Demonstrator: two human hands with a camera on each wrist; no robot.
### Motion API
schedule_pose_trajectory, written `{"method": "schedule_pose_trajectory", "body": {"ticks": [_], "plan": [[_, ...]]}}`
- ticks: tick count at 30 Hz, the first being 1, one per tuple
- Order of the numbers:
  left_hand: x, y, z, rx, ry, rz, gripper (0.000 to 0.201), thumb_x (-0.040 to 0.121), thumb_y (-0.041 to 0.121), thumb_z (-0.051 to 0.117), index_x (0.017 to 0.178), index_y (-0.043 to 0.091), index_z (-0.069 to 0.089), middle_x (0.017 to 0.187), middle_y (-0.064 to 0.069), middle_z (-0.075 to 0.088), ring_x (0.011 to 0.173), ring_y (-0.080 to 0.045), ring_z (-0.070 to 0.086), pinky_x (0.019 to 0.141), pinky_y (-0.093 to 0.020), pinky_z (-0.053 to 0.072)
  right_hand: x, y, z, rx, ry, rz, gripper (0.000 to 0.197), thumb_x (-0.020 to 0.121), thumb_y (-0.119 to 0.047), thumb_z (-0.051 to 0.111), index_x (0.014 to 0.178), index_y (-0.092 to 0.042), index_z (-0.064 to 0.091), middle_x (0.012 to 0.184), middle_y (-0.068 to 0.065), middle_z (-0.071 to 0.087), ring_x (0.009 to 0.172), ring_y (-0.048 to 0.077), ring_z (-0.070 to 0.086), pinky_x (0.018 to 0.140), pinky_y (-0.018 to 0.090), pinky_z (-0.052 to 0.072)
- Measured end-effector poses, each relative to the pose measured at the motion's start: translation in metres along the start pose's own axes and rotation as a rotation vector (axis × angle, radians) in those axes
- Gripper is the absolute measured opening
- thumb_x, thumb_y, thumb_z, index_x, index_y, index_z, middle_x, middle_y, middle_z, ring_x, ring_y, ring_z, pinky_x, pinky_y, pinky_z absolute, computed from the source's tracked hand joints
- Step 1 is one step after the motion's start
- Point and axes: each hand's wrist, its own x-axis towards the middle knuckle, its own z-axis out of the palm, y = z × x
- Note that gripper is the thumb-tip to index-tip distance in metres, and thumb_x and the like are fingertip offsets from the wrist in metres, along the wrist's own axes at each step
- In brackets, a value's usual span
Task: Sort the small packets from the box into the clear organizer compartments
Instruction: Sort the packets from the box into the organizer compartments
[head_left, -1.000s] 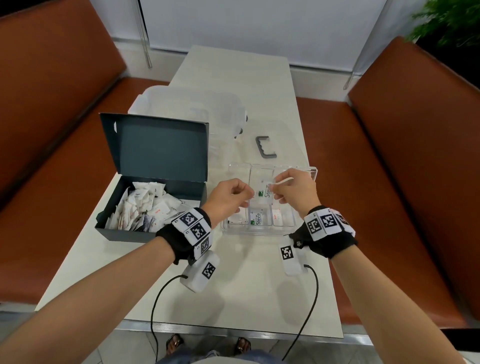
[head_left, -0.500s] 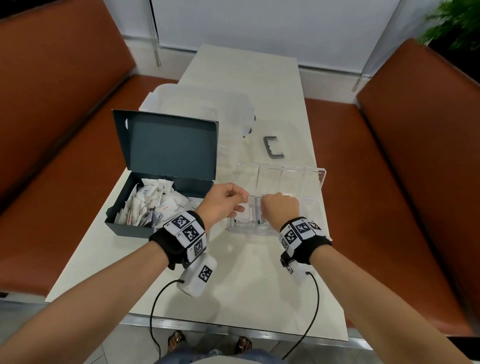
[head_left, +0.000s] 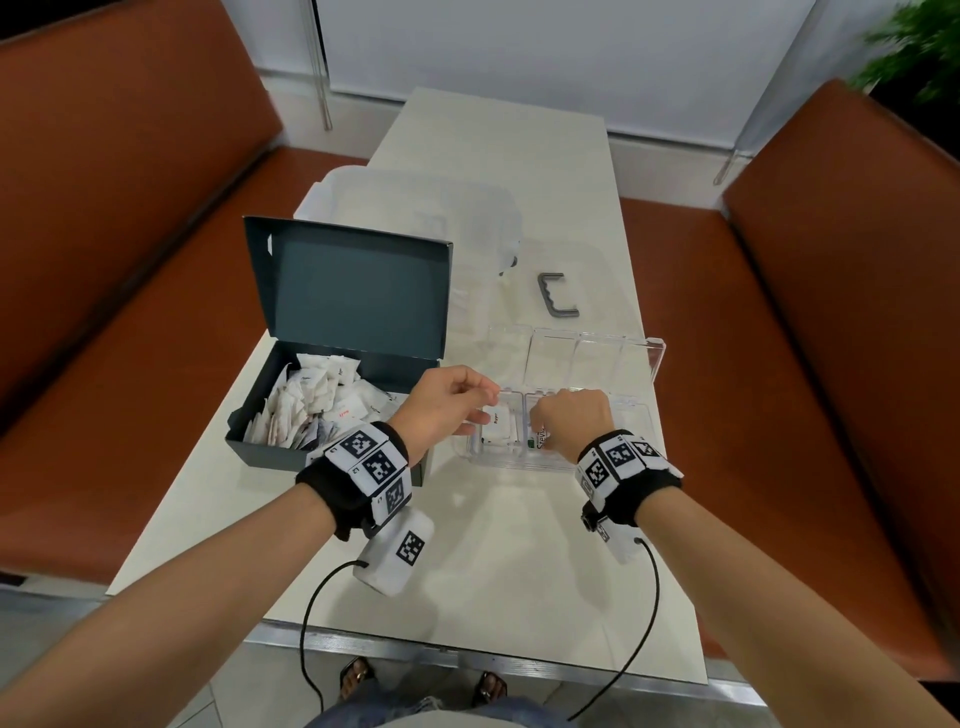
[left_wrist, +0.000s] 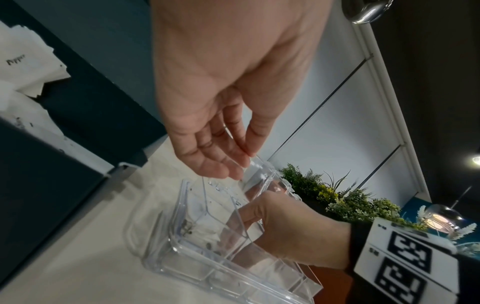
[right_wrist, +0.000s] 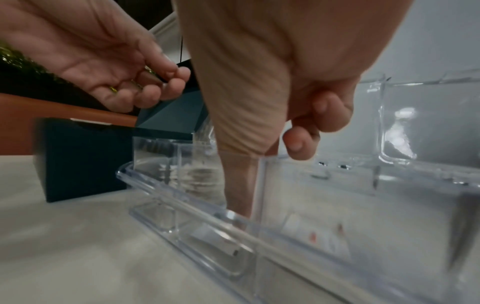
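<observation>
The clear organizer (head_left: 519, 462) lies open on the table, right of the dark box (head_left: 270, 452) full of white packets (head_left: 311, 405). My right hand (head_left: 571, 421) reaches down into the middle compartment. Its thumb (right_wrist: 239, 195) points straight down and its other fingers (right_wrist: 319, 115) are curled, pinching a Stevia packet (head_left: 541, 439) that is mostly hidden under it. My left hand (head_left: 452, 405) hovers over the left compartment, where a Pepper packet (head_left: 500, 423) lies. Its fingers (left_wrist: 233, 162) are relaxed, hold nothing, and their tips touch the organizer's back rim (left_wrist: 259, 164).
The organizer's lid (head_left: 582, 353) lies flat behind it. A grey handle (head_left: 557, 296) and a translucent tub (head_left: 415, 208) sit farther back. Orange benches (head_left: 130, 208) flank the table (head_left: 493, 571). A red-marked packet (right_wrist: 317, 236) lies in the right compartment.
My right hand came down from above the organizer into the middle compartment with the packet. The left hand stayed beside the left compartment, shifting slightly.
</observation>
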Motion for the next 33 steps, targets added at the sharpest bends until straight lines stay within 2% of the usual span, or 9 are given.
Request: {"method": "schedule_pose_trajectory", "body": {"ticks": [6, 10, 13, 16, 19, 24, 27, 30, 33], "plan": [[-0.006, 0.005, -0.017, 0.023, -0.018, 0.009, 0.011, 0.096, 0.012, 0.057, 0.102, 0.010, 0.066, 0.094, 0.000, 0.070, 0.078, -0.012, 0.067, 0.068, -0.021, 0.053, -0.006, 0.007, -0.017, 0.167, 0.007, 0.023, 0.023, 0.091, -0.033, 0.061, 0.113, -0.032, 0.064, 0.107, -0.004, 0.066, 0.094, 0.020, 0.064, 0.075, 0.029, 0.044], [-0.008, 0.011, -0.057, 0.134, -0.060, 0.016, 0.012, 0.096, 0.015, 0.058, 0.105, 0.012, 0.066, 0.093, 0.002, 0.071, 0.077, -0.011, 0.067, 0.066, -0.020, 0.052, -0.019, 0.008, -0.057, 0.468, 0.189, -0.006, 0.017, 0.093, -0.030, 0.056, 0.105, -0.030, 0.068, 0.100, -0.007, 0.068, 0.089, 0.016, 0.063, 0.077, 0.030, 0.049], [-0.007, 0.011, -0.098, 0.374, -0.094, -0.001, 0.014, 0.096, 0.018, 0.058, 0.105, 0.011, 0.066, 0.094, 0.002, 0.071, 0.075, -0.012, 0.067, 0.060, -0.015, 0.049, -0.021, -0.012, -0.091, 0.741, 0.283, -0.151, 0.015, 0.092, -0.025, 0.058, 0.098, -0.024, 0.072, 0.087, -0.007, 0.068, 0.074, 0.004, 0.058, 0.074, 0.026, 0.049], [-0.003, 0.004, -0.133, 0.767, -0.088, -0.007, 0.017, 0.094, 0.016, 0.061, 0.108, 0.010, 0.067, 0.096, -0.001, 0.067, 0.081, -0.016, 0.064, 0.064, -0.017, 0.047, -0.011, -0.048, -0.112, 0.863, 0.221, -0.293, 0.014, 0.091, -0.019, 0.061, 0.097, -0.017, 0.073, 0.084, -0.005, 0.067, 0.061, -0.005, 0.053, 0.066, 0.009, 0.041], [0.004, -0.010, -0.152, 0.986, -0.118, -0.059, 0.026, 0.088, 0.011, 0.067, 0.113, 0.008, 0.065, 0.109, -0.011, 0.067, 0.089, -0.019, 0.059, 0.077, -0.023, 0.044, 0.010, -0.090, -0.118, 0.740, 0.088, -0.402, 0.017, 0.089, -0.014, 0.061, 0.102, -0.011, 0.072, 0.094, -0.001, 0.071, 0.075, 0.007, 0.059, 0.066, 0.006, 0.036], [0.011, -0.030, -0.149, 1.160, -0.265, -0.112, 0.049, 0.079, 0.013, 0.076, 0.124, 0.016, 0.058, 0.118, -0.007, 0.062, 0.104, -0.024, 0.058, 0.082, -0.028, 0.048, 0.046, -0.140, -0.094, 0.437, -0.149, -0.336, 0.044, 0.082, -0.010, 0.067, 0.125, -0.009, 0.059, 0.117, 0.011, 0.062, 0.102, 0.027, 0.062, 0.086, 0.033, 0.052], [0.017, -0.042, -0.139, 1.285, -0.315, -0.073, 0.050, 0.084, 0.027, 0.072, 0.128, 0.018, 0.052, 0.124, -0.010, 0.052, 0.111, -0.029, 0.056, 0.078, -0.027, 0.039, 0.056, -0.151, -0.080, 0.370, -0.171, -0.267, 0.036, 0.081, -0.006, 0.067, 0.116, -0.002, 0.060, 0.113, 0.016, 0.064, 0.100, 0.030, 0.064, 0.083, 0.034, 0.054], [0.020, -0.050, -0.130, 1.341, -0.288, -0.047, 0.061, 0.086, 0.046, 0.066, 0.133, 0.015, 0.042, 0.125, -0.013, 0.043, 0.110, -0.033, 0.056, 0.081, -0.035, 0.043, 0.059, -0.160, -0.072, 0.410, -0.162, -0.238, 0.036, 0.084, -0.019, 0.066, 0.116, -0.006, 0.056, 0.112, 0.015, 0.062, 0.100, 0.031, 0.063, 0.086, 0.037, 0.053], [0.021, -0.056, -0.128, 1.380, -0.228, 0.000, 0.065, 0.085, 0.040, 0.069, 0.135, 0.014, 0.038, 0.130, -0.014, 0.036, 0.118, -0.035, 0.049, 0.090, -0.045, 0.048, 0.060, -0.165, -0.064, 0.433, -0.123, -0.209, 0.048, 0.085, -0.033, 0.063, 0.124, -0.007, 0.050, 0.118, 0.014, 0.058, 0.107, 0.033, 0.058, 0.092, 0.041, 0.049]]}}
